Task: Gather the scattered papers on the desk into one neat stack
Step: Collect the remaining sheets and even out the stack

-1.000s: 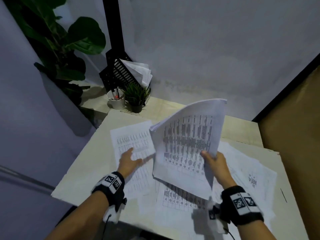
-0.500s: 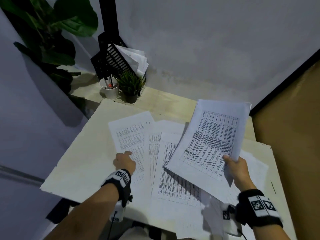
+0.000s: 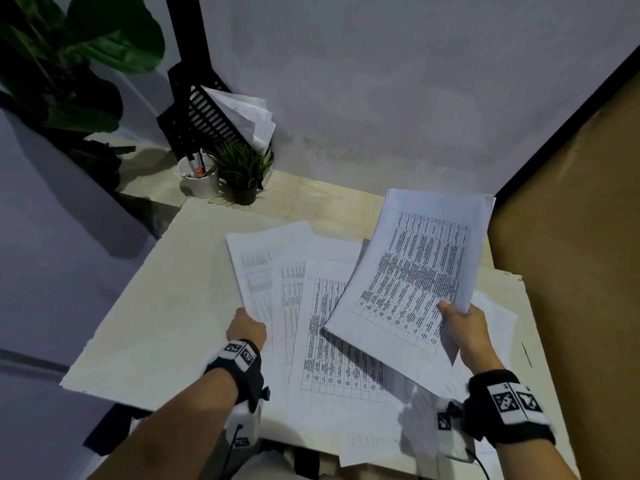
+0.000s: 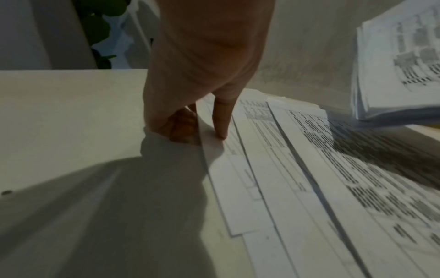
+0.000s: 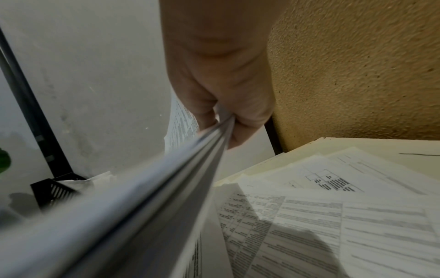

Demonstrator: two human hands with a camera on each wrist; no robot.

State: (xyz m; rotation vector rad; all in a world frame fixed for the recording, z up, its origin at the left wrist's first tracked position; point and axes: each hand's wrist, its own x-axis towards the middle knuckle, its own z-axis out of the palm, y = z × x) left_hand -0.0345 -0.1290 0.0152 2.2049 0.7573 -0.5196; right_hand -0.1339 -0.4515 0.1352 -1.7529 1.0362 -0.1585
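Observation:
My right hand (image 3: 460,327) grips a thick stack of printed papers (image 3: 415,271) by its near right corner and holds it tilted above the desk (image 3: 156,306). In the right wrist view the thumb and fingers (image 5: 226,122) pinch the stack's edge (image 5: 142,188). My left hand (image 3: 247,327) pinches the near left edge of the leftmost sheet (image 3: 263,258), whose edge is raised off the desk. The left wrist view shows one finger (image 4: 222,120) on top of that sheet (image 4: 238,188) and the others curled at its edge. Several more sheets (image 3: 332,358) lie fanned and overlapping under the held stack.
A black file tray with papers (image 3: 214,116), a white cup of pens (image 3: 199,178) and a small potted plant (image 3: 242,171) stand at the desk's far left corner. A large leafy plant (image 3: 69,64) is at the left. A brown board (image 3: 571,237) borders the right side.
My right hand has carried the stack to the right and laid it flatter. My left hand went from resting flat on the leftmost sheet to pinching its edge, which now lifts.

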